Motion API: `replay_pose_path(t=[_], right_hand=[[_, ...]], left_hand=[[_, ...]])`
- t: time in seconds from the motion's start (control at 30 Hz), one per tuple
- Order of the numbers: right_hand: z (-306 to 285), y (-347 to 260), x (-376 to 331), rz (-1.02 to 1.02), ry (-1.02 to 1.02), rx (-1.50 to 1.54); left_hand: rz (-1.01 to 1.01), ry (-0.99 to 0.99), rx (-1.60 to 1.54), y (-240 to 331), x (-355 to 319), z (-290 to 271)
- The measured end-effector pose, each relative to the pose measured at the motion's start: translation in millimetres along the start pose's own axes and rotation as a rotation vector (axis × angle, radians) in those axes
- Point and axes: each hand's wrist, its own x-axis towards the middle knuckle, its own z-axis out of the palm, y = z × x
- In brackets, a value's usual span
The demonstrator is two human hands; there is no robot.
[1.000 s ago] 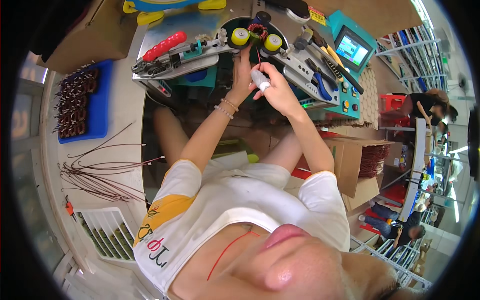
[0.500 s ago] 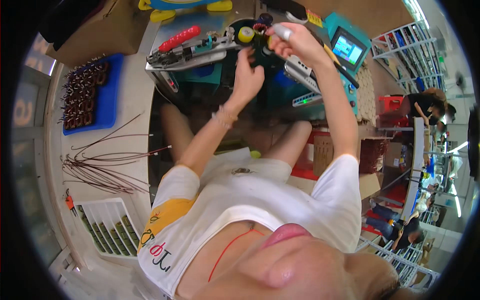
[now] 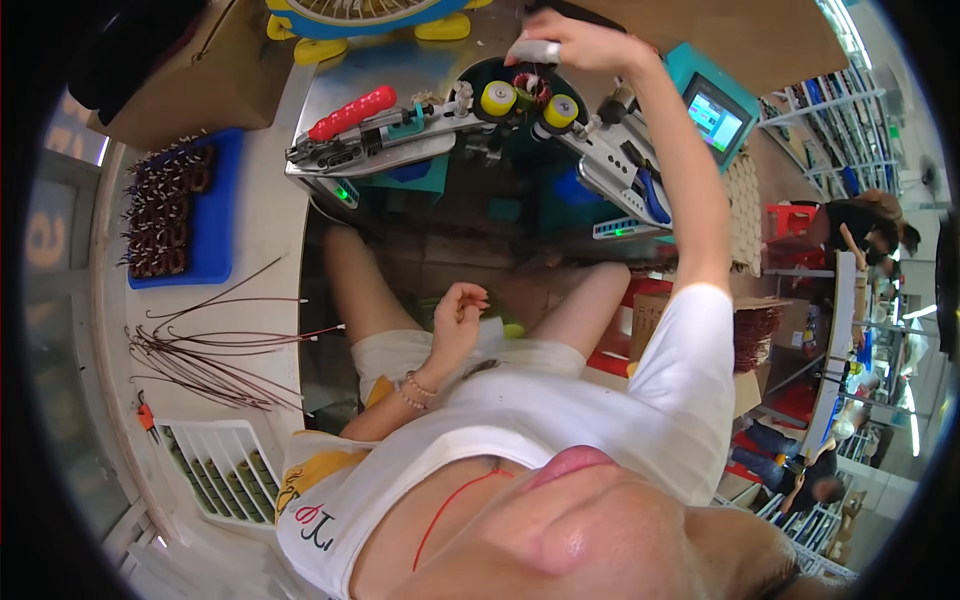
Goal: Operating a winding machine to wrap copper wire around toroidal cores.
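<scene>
White counter (image 3: 268, 215) lines the left of a workshop, carrying a blue tray (image 3: 212, 235) of dark wound coils (image 3: 160, 220), a loose fan of brown wires (image 3: 200, 350) and a slotted white basket (image 3: 212, 432) with green cylinders in it.

At the winding machine, a small copper-red toroidal coil (image 3: 534, 88) sits between two yellow rollers (image 3: 498, 98). Its round opening seems to face up toward the camera, though it is small and partly crowded by machine parts. Left of it, the red handle (image 3: 352, 113) has its long axis slanting up to the right, toward the rollers.

One second ago both hands met just below the rollers; now they are well apart. The left hand (image 3: 458, 320) has dropped back over the lap, its fingers loosely bent and slightly apart. The right hand (image 3: 582, 42) has gone past the coil to the machine's far side, one finger wrapped in pale grey. Its fingers bend down just behind the coil; I cannot tell whether they pinch anything.

The right forearm now crosses where the hammer and yellow-handled tools showed earlier, while the blue-handled pliers (image 3: 652, 195) remain visible beside it, below the lit screen (image 3: 715, 120).
</scene>
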Motion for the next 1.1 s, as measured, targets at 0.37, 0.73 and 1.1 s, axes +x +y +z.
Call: replay_pose_path(t=[0.37, 0.73, 1.1], right_hand=[[28.3, -163.4, -83.2, 0.114, 0.391, 0.194], [201.3, -97.8, -28.7, 0.440, 0.838, 0.375], [213.8, -135.5, 7.3, 0.425, 1.039, 0.411]], left_hand=[[-0.100, 0.030, 0.114, -12.5, -45.3, -33.7], [-0.070, 0.014, 0.186, 5.5, -49.4, -17.5], [-0.024, 0.076, 0.206, -0.2, -51.7, -8.9]])
